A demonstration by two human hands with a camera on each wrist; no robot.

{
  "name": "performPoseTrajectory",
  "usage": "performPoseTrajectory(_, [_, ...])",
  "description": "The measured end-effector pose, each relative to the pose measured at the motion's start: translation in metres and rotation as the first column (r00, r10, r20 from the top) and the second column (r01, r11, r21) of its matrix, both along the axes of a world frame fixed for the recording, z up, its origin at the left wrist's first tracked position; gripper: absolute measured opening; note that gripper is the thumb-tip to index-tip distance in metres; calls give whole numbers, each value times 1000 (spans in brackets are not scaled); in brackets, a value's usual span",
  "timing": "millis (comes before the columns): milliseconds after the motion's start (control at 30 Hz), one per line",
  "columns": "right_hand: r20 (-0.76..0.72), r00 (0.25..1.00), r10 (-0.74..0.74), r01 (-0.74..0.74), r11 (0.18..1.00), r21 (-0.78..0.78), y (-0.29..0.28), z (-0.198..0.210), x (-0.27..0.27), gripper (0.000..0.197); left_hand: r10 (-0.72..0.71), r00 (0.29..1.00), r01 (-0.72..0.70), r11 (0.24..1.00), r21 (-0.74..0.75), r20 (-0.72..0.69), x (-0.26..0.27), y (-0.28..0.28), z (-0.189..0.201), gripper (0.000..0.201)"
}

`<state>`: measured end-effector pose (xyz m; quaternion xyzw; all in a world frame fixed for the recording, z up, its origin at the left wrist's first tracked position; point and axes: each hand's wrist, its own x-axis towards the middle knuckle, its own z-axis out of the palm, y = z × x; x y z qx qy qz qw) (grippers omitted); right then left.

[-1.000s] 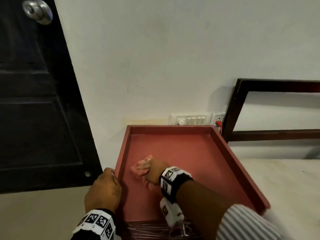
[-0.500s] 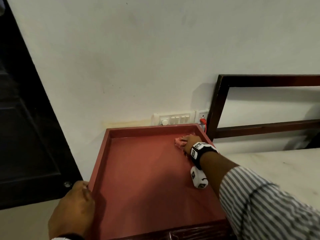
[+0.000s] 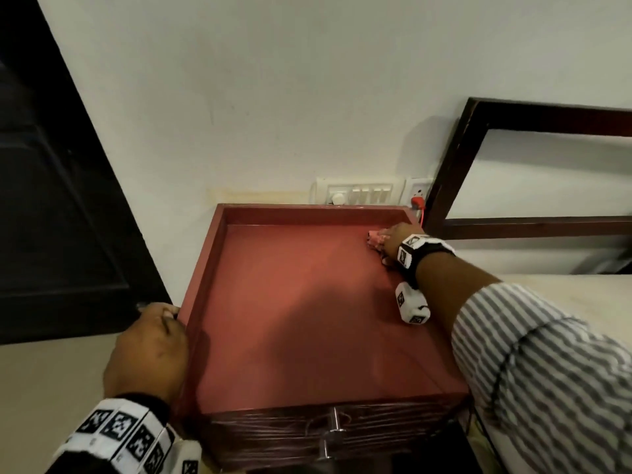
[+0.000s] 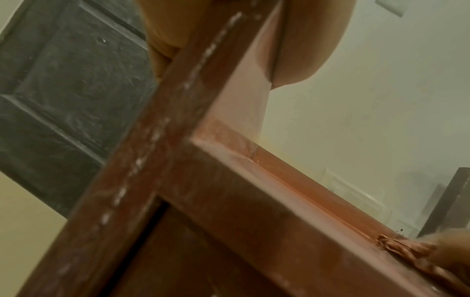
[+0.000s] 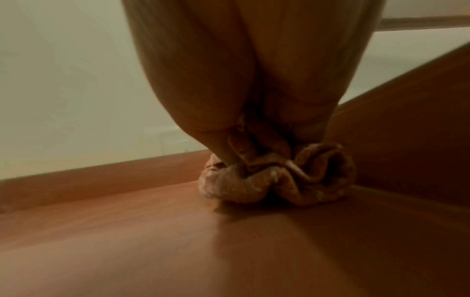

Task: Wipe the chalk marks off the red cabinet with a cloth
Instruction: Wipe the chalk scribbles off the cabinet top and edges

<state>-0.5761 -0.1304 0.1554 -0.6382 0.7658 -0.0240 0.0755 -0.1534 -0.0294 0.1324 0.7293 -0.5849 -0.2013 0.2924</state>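
Observation:
The red cabinet point(image 3: 307, 302) has a flat top with a raised rim on three sides. My right hand point(image 3: 390, 239) grips a bunched pink cloth point(image 3: 374, 238) and presses it onto the top in the far right corner. In the right wrist view the cloth point(image 5: 277, 180) sits crumpled under my fingers point(image 5: 203, 100), against the rim corner. My left hand point(image 3: 150, 347) grips the cabinet's left rim near the front. The left wrist view shows that rim point(image 4: 178, 120) with pale smudges along it. No chalk marks stand out on the top in the head view.
A black door point(image 3: 61, 200) stands to the left. A white switch plate point(image 3: 359, 195) and a socket with a red plug point(image 3: 418, 201) sit on the wall behind the cabinet. A dark wooden frame point(image 3: 513, 165) leans at right. A drawer handle point(image 3: 333, 432) juts from the front.
My right hand has carried the cloth from the near left of the top to the far right corner. My left hand has stayed on the left rim.

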Motion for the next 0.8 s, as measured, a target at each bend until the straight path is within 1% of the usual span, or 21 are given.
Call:
performPoseTrajectory(33, [35,999,5,-5,1000,14,18,2,5,62,7,1000,-7,1000,6,-1,0,2,2,24])
performPoseTrajectory(67, [25,1000,-2,1,1000,17,40,2,9,62,15,1000,-15,1000,12,0,0,3,3,25])
performPoseTrajectory(133, [61,998,-3,3,1000,0,96,7,25,61,28,1000,-28,999,25,4,-1,6,6,25])
performPoseTrajectory(167, [72,996,-46,45,999,8,125,0,29,58,32,999,-32,999,34,10,-2,8,8,25])
performPoseTrajectory(233, [169,976,-136,143,989,-26,190,-16,44,53,34,999,-35,999,41,37,-2,10,10,26])
performPoseTrajectory(267, [201,964,-176,194,978,-75,215,-26,47,54,33,998,-35,999,40,47,-3,12,11,26])
performPoseTrajectory(300, [244,943,-227,261,958,-120,231,-39,48,55,30,998,-32,999,41,58,-3,13,13,27])
performPoseTrajectory(333, [288,929,-233,287,944,-161,242,-48,48,58,25,997,-28,999,46,69,-4,14,14,27])
performPoseTrajectory(367, [252,945,-207,254,952,-172,248,-49,49,61,19,997,-23,999,49,75,-5,16,16,26])
performPoseTrajectory(400, [243,952,-188,232,958,-166,247,-51,50,63,14,996,-18,998,53,84,-5,17,17,26])
performPoseTrajectory(467, [255,944,-208,243,963,-114,233,-43,49,62,3,995,-9,998,59,103,-6,18,20,26])
performPoseTrajectory(533, [175,965,-194,211,974,-84,206,-34,47,63,-3,994,-3,998,59,107,-7,17,20,26])
performPoseTrajectory(567, [93,983,-160,163,986,-26,192,-26,48,64,-4,994,-2,998,56,108,-7,17,20,27])
performPoseTrajectory(633, [9,997,-79,79,995,58,158,-14,52,66,-4,992,-3,999,52,126,-7,15,19,27])
performPoseTrajectory(700, [-7,999,-40,41,988,147,120,-5,62,54,-3,988,-5,999,48,153,-7,11,17,27])
performPoseTrajectory(733, [-16,1000,-10,12,988,155,102,-3,69,49,-2,987,-5,999,42,163,-7,10,16,27])
performPoseTrajectory(800, [-21,996,88,-84,987,140,72,1,101,42,5,985,-11,999,31,174,-6,7,14,27])
